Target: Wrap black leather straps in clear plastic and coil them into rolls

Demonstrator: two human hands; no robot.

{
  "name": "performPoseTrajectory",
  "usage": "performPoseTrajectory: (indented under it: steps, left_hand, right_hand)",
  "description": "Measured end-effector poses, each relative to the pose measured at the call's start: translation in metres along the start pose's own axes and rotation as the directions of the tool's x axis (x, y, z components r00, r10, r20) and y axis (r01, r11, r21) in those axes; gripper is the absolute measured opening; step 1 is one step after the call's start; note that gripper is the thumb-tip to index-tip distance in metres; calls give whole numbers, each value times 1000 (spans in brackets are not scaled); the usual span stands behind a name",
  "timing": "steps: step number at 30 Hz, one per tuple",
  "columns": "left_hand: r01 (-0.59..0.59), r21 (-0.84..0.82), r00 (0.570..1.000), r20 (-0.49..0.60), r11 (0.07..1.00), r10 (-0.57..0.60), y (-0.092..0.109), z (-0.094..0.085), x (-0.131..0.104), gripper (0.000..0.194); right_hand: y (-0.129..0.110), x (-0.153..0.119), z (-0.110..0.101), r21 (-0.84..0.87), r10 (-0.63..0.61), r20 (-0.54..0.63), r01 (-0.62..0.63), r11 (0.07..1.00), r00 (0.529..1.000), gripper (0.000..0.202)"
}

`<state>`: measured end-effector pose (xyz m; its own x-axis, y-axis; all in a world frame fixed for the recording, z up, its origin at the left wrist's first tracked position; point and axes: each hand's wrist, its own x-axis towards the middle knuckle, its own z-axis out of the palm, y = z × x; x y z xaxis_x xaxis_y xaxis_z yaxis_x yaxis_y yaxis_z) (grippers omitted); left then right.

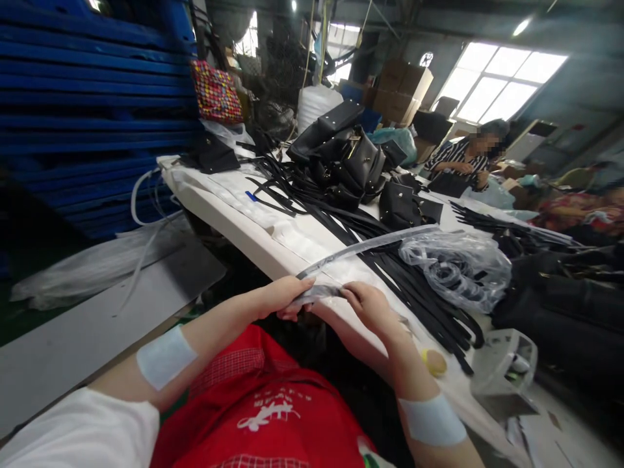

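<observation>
Above the near edge of the table, my left hand is closed around a long translucent plastic strip. The strip bends back in a loop, and its shorter run lies between my two hands. My right hand pinches that run between thumb and fingers. From my left hand the longer run arcs up and right across a bundle of black straps on the table. Its far end reaches a clear plastic bag with coiled strips inside. Whether a darker strap lies inside the strip is hard to see.
Black handbags are heaped on the white table. A clear plastic box and a yellow roll sit near the right edge. Blue pallets are stacked left. A person in a striped top works across the table.
</observation>
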<state>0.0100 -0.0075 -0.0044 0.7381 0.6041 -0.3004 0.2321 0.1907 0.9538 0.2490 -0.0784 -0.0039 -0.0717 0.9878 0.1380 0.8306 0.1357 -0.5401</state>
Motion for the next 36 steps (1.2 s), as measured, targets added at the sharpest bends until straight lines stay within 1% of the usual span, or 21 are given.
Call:
performPoseTrajectory:
  steps: [2,4,5,7,9,10,11,13,15,16,17,18,20,21,22,26,28,30,32,34,36]
  left_hand:
    - [124,-321,986,143,939,-81,-1,-3,0,63]
    - [155,-553,976,212,819,-42,0,1,0,66]
    - [138,-645,979,201,752,-7,0,5,0,67]
    - [69,-789,990,130,611,56,-2,18,2,66]
    - [1,-863,995,54,505,90,-10,30,5,60]
    - [-24,-871,995,28,490,98,-18,35,6,57]
    - [-46,-858,995,6,512,98,-26,39,7,54]
    - [-93,-742,996,-68,664,64,-47,44,6,47]
    - [-143,-489,978,-201,861,49,-66,47,4,42]
    - [-164,-334,967,-242,928,84,-73,50,2,40]
    - [-185,-180,961,-238,966,140,-79,54,0,40]
    - [-212,-36,961,-192,977,201,-83,59,-3,41]
    - [-268,190,957,-61,945,283,-87,71,-8,38]
    - [-276,268,955,-28,923,294,-88,77,-11,35]
    - [-269,320,955,-35,908,295,-89,83,-14,31]
    - [-218,362,934,-192,906,301,-97,90,-26,27]
    - [-211,378,925,-222,902,309,-101,87,-30,30]
    - [-190,385,953,-147,903,263,-99,80,-30,32]
    - [-178,392,982,9,902,190,-90,73,-24,31]
    - [-205,420,978,115,884,172,-76,67,-15,30]
    - [-240,466,971,121,852,208,-61,64,-4,29]
  right_hand:
    - [-4,-5,19,111,8,0,-8,994,1000,40]
    - [-16,-11,43,309,36,-15,-30,950,999,54]
    - [-23,-14,56,434,44,-4,-38,900,999,60]
    - [-36,-20,81,666,60,39,-71,742,997,70]
    - [-42,-25,96,794,117,86,-139,592,989,76]
    - [-41,-28,98,816,154,108,-176,551,982,76]
    - [-37,-32,97,819,183,131,-211,533,974,74]
    - [-24,-41,84,785,154,206,-257,564,966,66]
    - [-10,-54,67,718,40,302,-255,647,953,56]
    - [-5,-61,60,677,-28,357,-238,696,934,51]
    - [-2,-67,56,636,-86,409,-217,741,908,46]
    - [0,-74,54,601,-125,451,-197,775,883,42]
    - [-1,-84,56,555,-145,498,-185,811,855,36]
    - [-3,-88,59,543,-133,507,-196,816,851,35]
    - [-3,-93,63,533,-111,518,-218,818,848,35]
    - [-3,-108,80,501,-40,585,-322,804,810,42]
    - [-2,-113,86,527,-29,579,-347,776,815,43]
    - [0,-113,88,547,-35,559,-336,767,829,42]
    - [1,-106,83,534,-55,547,-298,791,835,41]
    - [4,-93,74,519,-66,517,-251,817,854,39]
    - [7,-81,64,502,-60,471,-211,839,880,37]
